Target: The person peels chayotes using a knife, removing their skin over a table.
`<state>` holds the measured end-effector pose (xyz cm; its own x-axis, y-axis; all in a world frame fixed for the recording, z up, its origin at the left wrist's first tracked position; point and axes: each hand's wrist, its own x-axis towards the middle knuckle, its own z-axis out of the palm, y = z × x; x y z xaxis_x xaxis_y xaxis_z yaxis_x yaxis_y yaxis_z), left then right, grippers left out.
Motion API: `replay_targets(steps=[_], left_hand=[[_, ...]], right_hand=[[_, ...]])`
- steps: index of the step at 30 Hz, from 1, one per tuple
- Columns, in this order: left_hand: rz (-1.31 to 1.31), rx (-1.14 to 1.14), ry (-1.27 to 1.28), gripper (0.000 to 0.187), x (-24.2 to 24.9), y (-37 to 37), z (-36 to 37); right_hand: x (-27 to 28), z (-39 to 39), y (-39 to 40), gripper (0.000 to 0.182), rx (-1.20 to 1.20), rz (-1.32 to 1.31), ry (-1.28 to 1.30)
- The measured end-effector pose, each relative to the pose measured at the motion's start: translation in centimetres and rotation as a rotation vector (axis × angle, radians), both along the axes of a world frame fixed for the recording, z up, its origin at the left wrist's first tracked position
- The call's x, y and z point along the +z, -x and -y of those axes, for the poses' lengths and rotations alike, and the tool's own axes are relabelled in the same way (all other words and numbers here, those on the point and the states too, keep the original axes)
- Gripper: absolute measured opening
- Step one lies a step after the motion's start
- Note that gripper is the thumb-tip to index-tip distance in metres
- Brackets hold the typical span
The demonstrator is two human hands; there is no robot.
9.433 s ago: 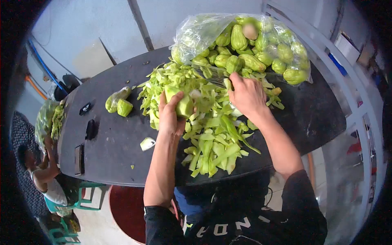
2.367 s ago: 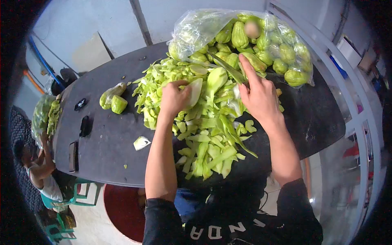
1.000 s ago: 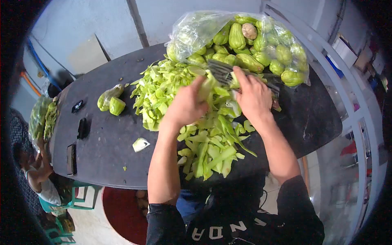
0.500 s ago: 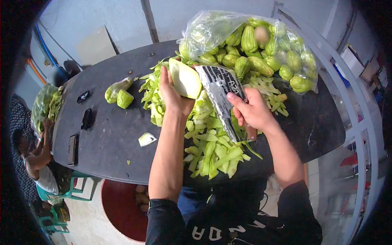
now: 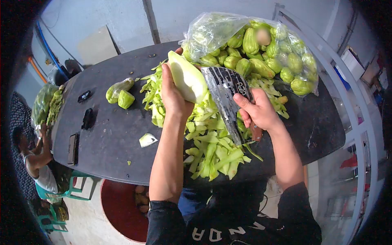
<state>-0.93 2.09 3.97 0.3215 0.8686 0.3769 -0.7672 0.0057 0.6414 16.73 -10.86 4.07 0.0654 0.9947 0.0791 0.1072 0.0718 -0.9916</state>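
Head camera shows the fingers of the left hand (image 5: 174, 100) cupped around a peeled green vegetable (image 5: 186, 77), pale side up, above the peelings (image 5: 211, 154) on the dark counter (image 5: 114, 139), while the fingers of the right hand (image 5: 261, 109) grip a broad knife (image 5: 223, 87) by its brown handle (image 5: 256, 132), blade near the vegetable.

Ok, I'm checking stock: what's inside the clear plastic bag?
The bag holds many green chayotes and one blurred, brownish item. Whatever lies beneath them is covered, so the total can't be seen.
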Motion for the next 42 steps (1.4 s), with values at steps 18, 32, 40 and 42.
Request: replay_targets(steps=[18,32,40,42], left_hand=[[0.231,-0.338,0.317,0.056,-0.5,-2.0,1.9],[0.039,-0.172,0.120,0.064,0.2,-1.0,1.8],[-0.030,-0.140,0.071,0.058,0.4,-1.1,2.3],[-0.054,-0.130,0.048,0.058,0.4,-1.2,2.4]], right_hand=[[0.1,0.1,0.4,0.038,-0.049,0.007,-0.041],[0.5,0.4,-0.5,0.037,-0.079,0.081,-0.011],[0.8,0.6,-0.9,0.037,-0.103,0.099,-0.081],[0.7,0.6,-0.8,0.038,-0.096,0.110,-0.073]])
